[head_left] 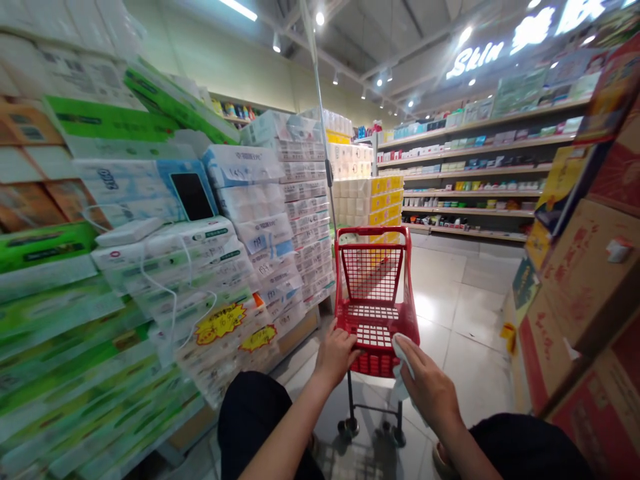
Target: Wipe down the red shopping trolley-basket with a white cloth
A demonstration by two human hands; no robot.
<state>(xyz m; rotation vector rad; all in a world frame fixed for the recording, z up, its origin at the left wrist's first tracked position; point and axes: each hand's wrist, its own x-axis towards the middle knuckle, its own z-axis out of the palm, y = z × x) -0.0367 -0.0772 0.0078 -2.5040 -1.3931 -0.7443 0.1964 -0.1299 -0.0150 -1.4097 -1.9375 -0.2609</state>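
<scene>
A small red plastic shopping cart [376, 363] stands on dark legs with wheels in front of me. My left hand [334, 353] is closed over the near left corner of the cart's basket. In my right hand [430, 383] is a white cloth [403, 357], pressed against the near right side of the cart's rim. The fingers lie over the cloth and hide part of it. The cart's handle [373, 230] rises at the far end, with nobody's hand on it.
Stacked tissue packs [185, 267] line the left, with a phone [191, 196] and a white cable on them. Cardboard boxes [580, 267] rise close on the right. Tiled floor [455, 293] leads to product shelves [465, 193]. My knees flank the cart.
</scene>
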